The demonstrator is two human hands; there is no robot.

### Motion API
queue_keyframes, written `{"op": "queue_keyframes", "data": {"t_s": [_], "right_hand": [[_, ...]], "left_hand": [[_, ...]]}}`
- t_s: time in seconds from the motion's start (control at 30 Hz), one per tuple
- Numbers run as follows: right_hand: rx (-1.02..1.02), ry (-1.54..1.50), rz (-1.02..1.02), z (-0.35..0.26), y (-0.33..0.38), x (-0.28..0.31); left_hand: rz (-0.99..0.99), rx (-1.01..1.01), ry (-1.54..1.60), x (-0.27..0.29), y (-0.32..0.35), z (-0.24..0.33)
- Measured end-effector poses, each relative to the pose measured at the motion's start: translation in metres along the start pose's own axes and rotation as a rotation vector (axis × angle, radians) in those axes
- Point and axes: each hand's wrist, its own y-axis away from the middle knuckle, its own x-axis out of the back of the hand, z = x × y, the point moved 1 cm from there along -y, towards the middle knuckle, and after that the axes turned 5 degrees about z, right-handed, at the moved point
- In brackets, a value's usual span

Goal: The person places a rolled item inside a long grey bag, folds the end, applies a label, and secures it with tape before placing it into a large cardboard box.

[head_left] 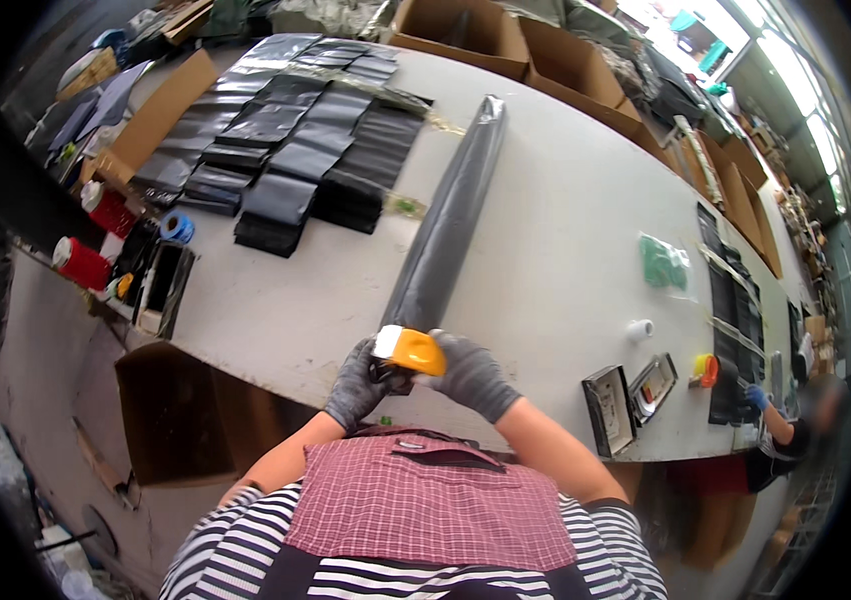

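Note:
A long dark grey plastic-wrapped bundle (pixel 450 215) lies lengthwise on the table, its near end in front of my body. Over that end sits a yellow and white tape dispenser (pixel 413 352), with black parts beneath it. My right hand (pixel 472 376), in a grey glove, is closed on the dispenser's right side. My left hand (pixel 353 388), gloved alike, is closed at the left of the bundle's near end, against the dispenser. Its fingertips are partly hidden, so its exact hold is hard to see.
Stacks of black plastic bags (pixel 290 165) cover the table's (pixel 560 250) far left. Red spools (pixel 82 262) stand at the left edge. Small open boxes (pixel 609 410), a white roll (pixel 640 329) and a green packet (pixel 663 262) lie right. Cardboard boxes (pixel 460 35) line the back. A co-worker's blue-gloved hand (pixel 756 397) is at right.

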Motion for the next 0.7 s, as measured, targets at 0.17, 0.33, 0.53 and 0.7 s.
{"op": "queue_keyframes", "data": {"t_s": [0.17, 0.33, 0.53, 0.7], "right_hand": [[0.034, 0.048, 0.125, 0.080, 0.083, 0.004], [-0.223, 0.154, -0.014, 0.099, 0.122, 0.004], [-0.218, 0.137, 0.021, 0.081, 0.106, 0.007], [0.176, -0.132, 0.249, 0.032, 0.053, -0.003]], "left_hand": [[0.156, 0.061, 0.146, 0.043, -0.008, -0.050], [0.234, -0.430, -0.817, 0.042, -0.011, 0.019], [0.046, -0.371, -1.256, -0.007, -0.008, 0.059], [-0.024, -0.171, 0.212, 0.090, -0.037, 0.001]]}}
